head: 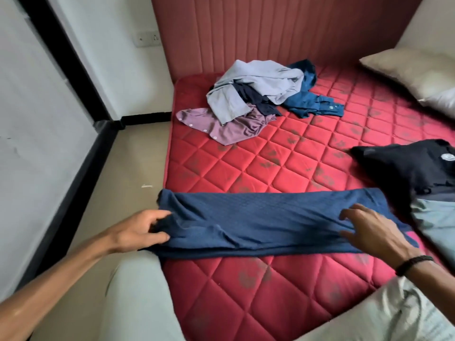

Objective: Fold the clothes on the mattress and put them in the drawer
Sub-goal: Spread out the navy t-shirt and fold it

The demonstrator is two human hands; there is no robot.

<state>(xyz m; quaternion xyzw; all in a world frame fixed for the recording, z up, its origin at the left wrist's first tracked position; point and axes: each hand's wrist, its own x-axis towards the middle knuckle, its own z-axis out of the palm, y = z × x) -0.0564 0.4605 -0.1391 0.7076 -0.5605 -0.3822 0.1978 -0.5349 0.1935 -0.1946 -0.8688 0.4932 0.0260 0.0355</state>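
Note:
A navy textured garment (266, 222) lies as a long folded band across the near part of the red quilted mattress (283, 156). My left hand (142, 230) pinches its left end at the mattress edge. My right hand (369, 230) rests over its right end with fingers spread and slightly bent. A loose pile of clothes (256, 99) sits at the far left of the mattress: a pale grey-blue piece on top, a mauve buttoned shirt and a blue shirt beside it.
A black garment with a round badge (413, 168) and a grey-green piece (435, 222) lie at the right edge. A beige pillow (413, 72) sits at the far right. The padded red headboard (283, 28) stands behind. Beige floor (128, 168) runs along the left.

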